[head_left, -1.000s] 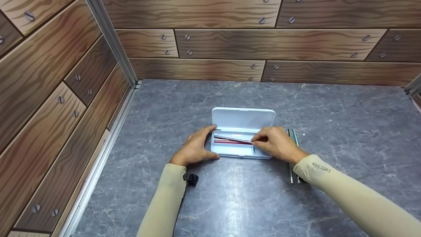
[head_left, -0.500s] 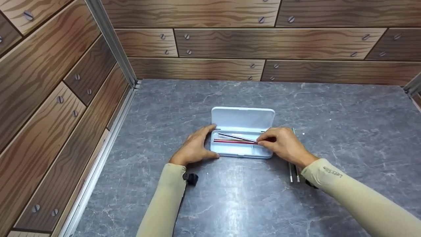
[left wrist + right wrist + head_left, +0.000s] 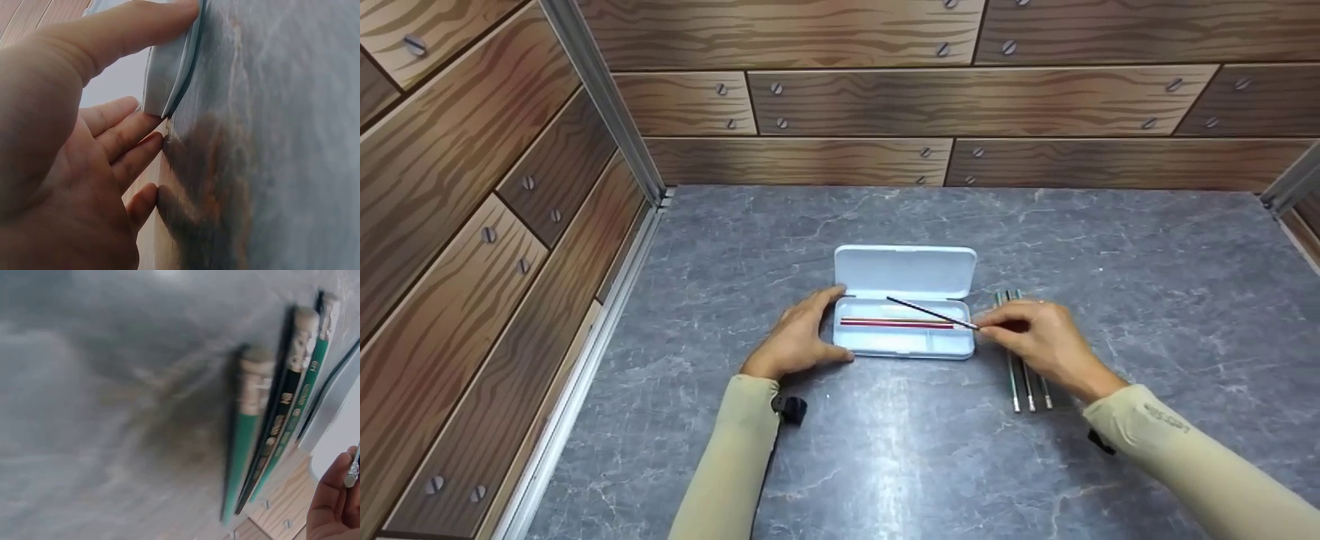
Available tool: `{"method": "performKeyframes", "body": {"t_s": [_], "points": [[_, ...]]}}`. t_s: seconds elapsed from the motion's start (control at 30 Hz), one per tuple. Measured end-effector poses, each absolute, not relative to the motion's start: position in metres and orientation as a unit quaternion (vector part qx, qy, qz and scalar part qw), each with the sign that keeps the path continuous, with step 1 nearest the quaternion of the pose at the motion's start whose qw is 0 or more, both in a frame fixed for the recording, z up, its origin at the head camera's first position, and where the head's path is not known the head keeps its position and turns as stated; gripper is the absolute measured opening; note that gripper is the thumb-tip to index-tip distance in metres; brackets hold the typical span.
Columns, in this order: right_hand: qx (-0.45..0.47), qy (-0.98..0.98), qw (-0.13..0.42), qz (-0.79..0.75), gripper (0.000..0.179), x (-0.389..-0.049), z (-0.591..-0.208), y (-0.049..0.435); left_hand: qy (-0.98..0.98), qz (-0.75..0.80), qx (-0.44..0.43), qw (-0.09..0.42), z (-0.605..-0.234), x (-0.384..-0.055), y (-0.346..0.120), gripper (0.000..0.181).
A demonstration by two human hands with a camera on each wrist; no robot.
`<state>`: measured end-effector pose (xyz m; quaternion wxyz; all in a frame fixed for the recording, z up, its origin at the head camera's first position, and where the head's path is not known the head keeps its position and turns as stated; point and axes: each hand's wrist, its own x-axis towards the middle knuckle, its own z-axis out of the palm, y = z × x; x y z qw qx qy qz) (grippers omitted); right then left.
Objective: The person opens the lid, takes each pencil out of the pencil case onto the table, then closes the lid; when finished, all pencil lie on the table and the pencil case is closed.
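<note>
A pale blue pencil case (image 3: 877,343) lies with its lid (image 3: 906,271) raised. My left hand (image 3: 795,341) holds the case's left end, thumb at the front corner and fingers at the back; the left wrist view shows the thumb (image 3: 135,31) along the case. Between thumb and fingertips, my right hand (image 3: 1046,341) pinches the eraser end of a dark pencil (image 3: 926,310), which slants over the case's right part. Inside the case lie red pencils (image 3: 885,325), side by side. Under and beside the right hand, three pencils (image 3: 281,405), two green and one black, rest on the table.
The grey marbled table (image 3: 750,247) is bounded by wood-patterned walls (image 3: 840,105) at the back and left. A metal rail (image 3: 577,375) runs along the left edge. A small black device (image 3: 791,409) sits at the left wrist.
My right hand has drawn the dark pencil rightward, and its far end now stands out over the case. The left hand has stayed at the case. More of the three table pencils shows.
</note>
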<state>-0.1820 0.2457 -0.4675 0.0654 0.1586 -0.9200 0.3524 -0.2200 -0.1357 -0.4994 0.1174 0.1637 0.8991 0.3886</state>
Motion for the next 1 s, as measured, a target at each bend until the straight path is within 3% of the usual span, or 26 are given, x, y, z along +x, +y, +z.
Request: {"method": "performKeyframes", "body": {"t_s": [0.2, 0.57, 1.0], "points": [[0.12, -0.919, 0.07, 0.37, 0.012, -0.163, -0.469, 0.268, 0.899, 0.39, 0.164, 0.116, -0.498, -0.22, -0.137, 0.11], [0.054, -0.916, 0.137, 0.373, 0.012, -0.133, -0.469, 0.324, 0.899, 0.395, 0.148, 0.119, -0.497, -0.217, -0.142, 0.109], [-0.069, -0.944, 0.131, 0.295, 0.019, -0.118, -0.478, 0.353, 0.896, 0.397, 0.158, 0.123, -0.495, -0.215, -0.136, 0.109]]}}
